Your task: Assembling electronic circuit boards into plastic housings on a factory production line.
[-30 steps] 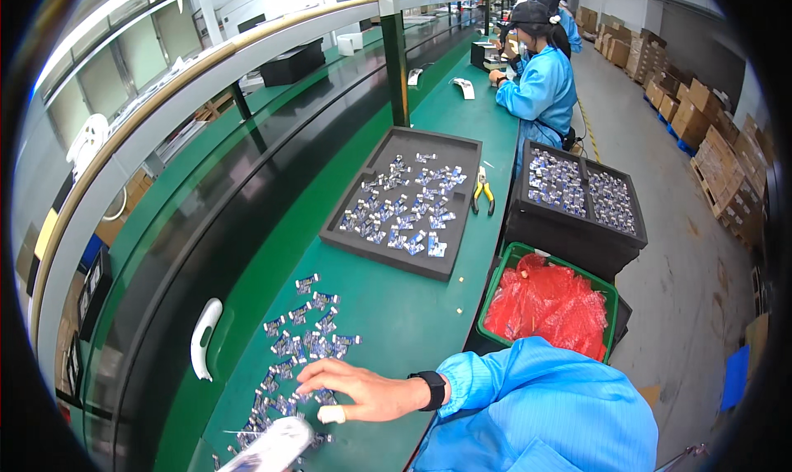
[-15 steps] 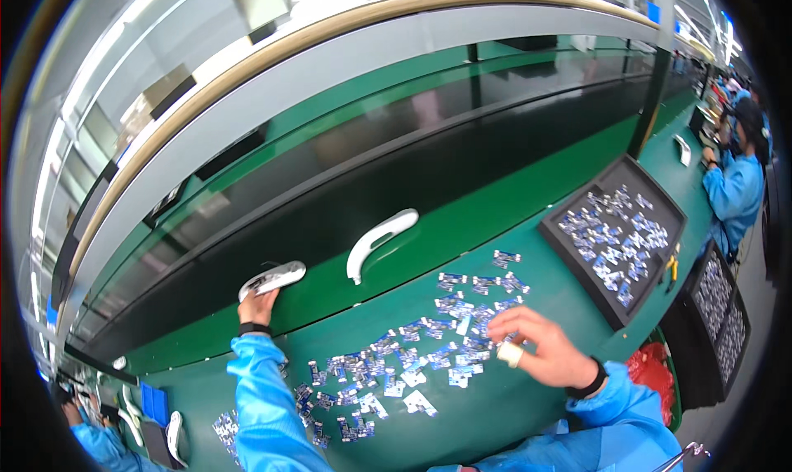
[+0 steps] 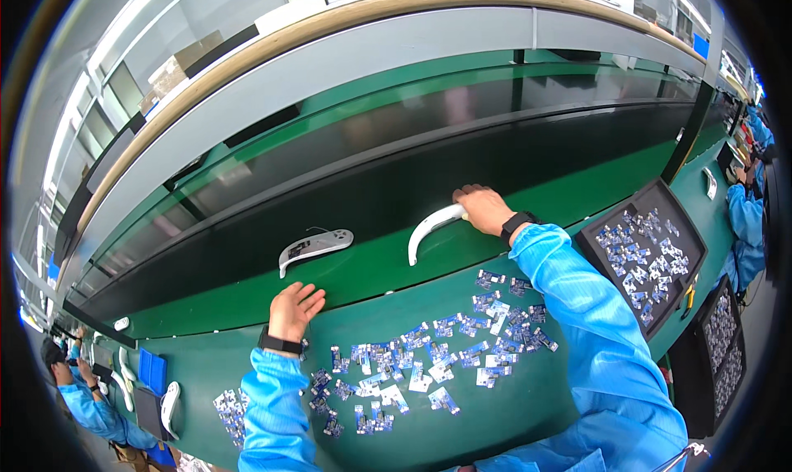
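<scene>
At the upper end of a white curved plastic shell (image 3: 429,228), my right hand (image 3: 487,210) has its fingers closed over the tip. The shell's lower end points toward me on the green strip. A second curved shell (image 3: 318,246), with dark parts and a thin wire showing inside it, rests farther left on the same strip. Just below that one, my left hand (image 3: 295,311) is open, fingers spread, holding nothing. Many small blue circuit boards (image 3: 404,355) lie scattered across the green bench between my forearms.
A black tray (image 3: 590,245) of similar boards stands at the right, with yellow-handled pliers (image 3: 690,297) beside it. More dark trays (image 3: 703,373) sit lower right. A blue bin (image 3: 153,371) and white shells (image 3: 170,410) are at the left. Co-workers (image 3: 747,216) sit along both sides.
My left hand has let go of the shell with dark parts and drawn back toward me. My right hand has moved from the boards up to the other white shell.
</scene>
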Demonstrator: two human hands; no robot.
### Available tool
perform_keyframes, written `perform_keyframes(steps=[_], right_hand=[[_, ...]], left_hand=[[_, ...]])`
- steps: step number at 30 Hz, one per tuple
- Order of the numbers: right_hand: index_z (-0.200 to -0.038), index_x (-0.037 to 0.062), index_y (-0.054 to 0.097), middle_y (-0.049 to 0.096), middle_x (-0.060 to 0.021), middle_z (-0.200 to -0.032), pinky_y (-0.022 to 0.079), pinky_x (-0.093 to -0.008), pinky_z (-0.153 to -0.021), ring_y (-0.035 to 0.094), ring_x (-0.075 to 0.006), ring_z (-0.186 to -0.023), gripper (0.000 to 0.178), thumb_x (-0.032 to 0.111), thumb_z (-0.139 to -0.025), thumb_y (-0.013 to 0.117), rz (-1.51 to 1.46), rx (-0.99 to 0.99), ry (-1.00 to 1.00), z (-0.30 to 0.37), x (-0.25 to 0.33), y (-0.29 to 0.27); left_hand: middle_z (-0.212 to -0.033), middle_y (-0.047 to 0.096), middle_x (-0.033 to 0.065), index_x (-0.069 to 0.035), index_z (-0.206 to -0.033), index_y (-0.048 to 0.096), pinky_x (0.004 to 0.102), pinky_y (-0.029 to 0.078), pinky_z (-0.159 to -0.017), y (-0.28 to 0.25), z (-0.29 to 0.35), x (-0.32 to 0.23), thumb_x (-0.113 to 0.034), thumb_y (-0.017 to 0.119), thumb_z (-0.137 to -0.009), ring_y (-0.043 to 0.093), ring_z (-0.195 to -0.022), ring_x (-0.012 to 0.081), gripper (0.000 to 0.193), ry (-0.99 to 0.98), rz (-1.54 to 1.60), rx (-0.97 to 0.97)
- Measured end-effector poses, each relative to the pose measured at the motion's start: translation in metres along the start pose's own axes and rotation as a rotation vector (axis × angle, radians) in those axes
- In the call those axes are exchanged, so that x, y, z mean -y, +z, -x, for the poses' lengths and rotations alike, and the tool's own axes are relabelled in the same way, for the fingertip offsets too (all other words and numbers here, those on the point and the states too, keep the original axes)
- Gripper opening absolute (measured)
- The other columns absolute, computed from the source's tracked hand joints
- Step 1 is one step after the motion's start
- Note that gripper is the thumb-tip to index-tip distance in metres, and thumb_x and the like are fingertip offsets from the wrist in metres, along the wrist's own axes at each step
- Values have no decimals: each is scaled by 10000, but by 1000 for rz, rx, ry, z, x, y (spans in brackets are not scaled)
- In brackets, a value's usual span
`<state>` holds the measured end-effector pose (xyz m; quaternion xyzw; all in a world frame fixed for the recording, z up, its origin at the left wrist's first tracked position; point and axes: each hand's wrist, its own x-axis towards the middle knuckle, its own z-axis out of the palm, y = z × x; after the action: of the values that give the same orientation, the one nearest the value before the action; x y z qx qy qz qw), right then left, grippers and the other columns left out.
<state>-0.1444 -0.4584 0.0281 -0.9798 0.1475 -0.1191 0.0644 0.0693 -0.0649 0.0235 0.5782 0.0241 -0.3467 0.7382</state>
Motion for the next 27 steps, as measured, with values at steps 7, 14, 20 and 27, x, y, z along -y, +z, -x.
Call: perform_keyframes(steps=[7,14,20,27], right_hand=[[-967,90,612,559,-93,-934,509,-378,-688,548,-293,-900,277,67,-704,694,-25,-387,-254,91,67,-83],[-926,148,643,585,-44,-967,529,-293,-605,592,-222,-787,326,125,-603,676,-47,-559,-591,249,186,-135],[-1075,45,635,572,-60,-1034,524,-289,-678,579,-209,-851,470,176,-626,684,-61,-323,-426,322,222,-119],[-1093,9,603,577,-121,-1012,516,-382,-707,586,-294,-895,405,169,-739,713,-540,153,-214,353,221,-104]], left_hand=[[-1218,569,199,-5,-1228,480,439,509,-920,71,197,18,-154,534,-965,587,-1112,331,307,-139,-162,607],[-1441,386,142,-84,-1447,267,503,394,-1063,102,317,82,-163,552,-969,415,-1316,335,562,-228,257,712],[-1397,423,160,-76,-1401,307,507,392,-1072,86,350,135,-124,578,-940,446,-1292,298,537,-153,343,494],[-1290,522,154,-16,-1311,416,397,433,-1030,71,359,158,24,631,-850,514,-1212,244,510,-83,-19,538]])
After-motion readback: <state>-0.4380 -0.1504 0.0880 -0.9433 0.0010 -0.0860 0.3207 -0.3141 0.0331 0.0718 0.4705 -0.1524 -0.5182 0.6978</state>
